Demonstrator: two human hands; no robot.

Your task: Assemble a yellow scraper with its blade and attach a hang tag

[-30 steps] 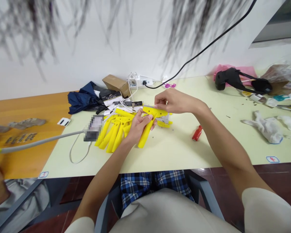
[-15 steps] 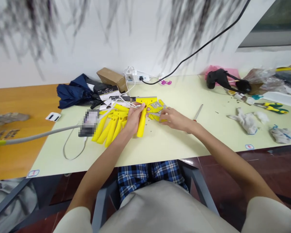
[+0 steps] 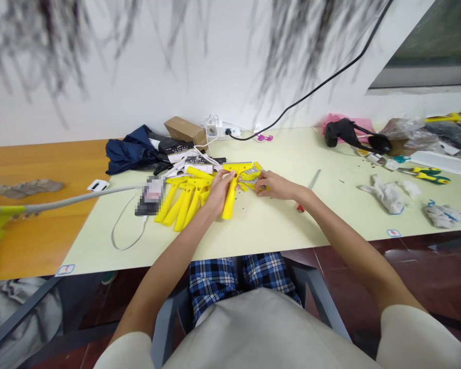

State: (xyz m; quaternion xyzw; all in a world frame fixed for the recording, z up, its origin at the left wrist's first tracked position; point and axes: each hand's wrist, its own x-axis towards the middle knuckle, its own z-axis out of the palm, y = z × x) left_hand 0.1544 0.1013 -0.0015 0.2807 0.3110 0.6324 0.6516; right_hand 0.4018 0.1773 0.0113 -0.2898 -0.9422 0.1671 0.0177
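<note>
A yellow scraper (image 3: 230, 201) with a wide head and a handle pointing toward me is held in my left hand (image 3: 219, 190). To its right, my right hand (image 3: 272, 185) has its fingers bent over small yellow pieces (image 3: 250, 175) beside the scraper's head; whether it grips one is too small to tell. Several more yellow scrapers (image 3: 184, 205) lie side by side left of my left hand. Tiny screws or bits (image 3: 243, 208) are scattered near the held scraper. A screwdriver (image 3: 314, 179) with a red handle end lies behind my right wrist.
A pixelated phone-like object (image 3: 150, 196) lies at the left with a white strap. Behind are a dark blue cloth (image 3: 132, 149), a cardboard box (image 3: 186, 131) and a power strip (image 3: 230, 129). White gloves (image 3: 386, 195) and yellow-green pliers (image 3: 426, 174) lie at the right.
The view has shifted slightly, so the tabletop things appear displaced. My left hand still holds the scraper, and my right hand remains by the small yellow pieces.
</note>
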